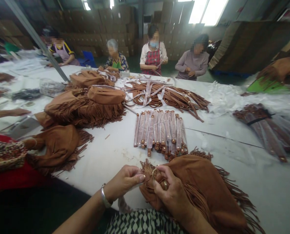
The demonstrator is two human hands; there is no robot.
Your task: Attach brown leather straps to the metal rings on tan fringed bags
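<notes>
A brown fringed bag (203,185) lies at the table's front edge, its fringe spread along both sides. My right hand (171,190) pinches a gold-coloured metal ring (155,174) at the near left end of this bag. Close beside it, my left hand (125,182) grips the end of a brown strap between thumb and fingers. A plastic-wrapped length of strap (123,205) hangs below my left wrist. Whether the strap passes through the ring I cannot tell. Beyond my hands lies a row of short brown straps in clear wrapping (160,130).
Several fringed bags (86,104) are piled left of centre. Long brown straps (166,94) lie heaped behind the row, and a tied strap bundle (264,126) is on the right. A co-worker's arm (8,113) reaches in at left beside another bag (59,146). Several people work across the table.
</notes>
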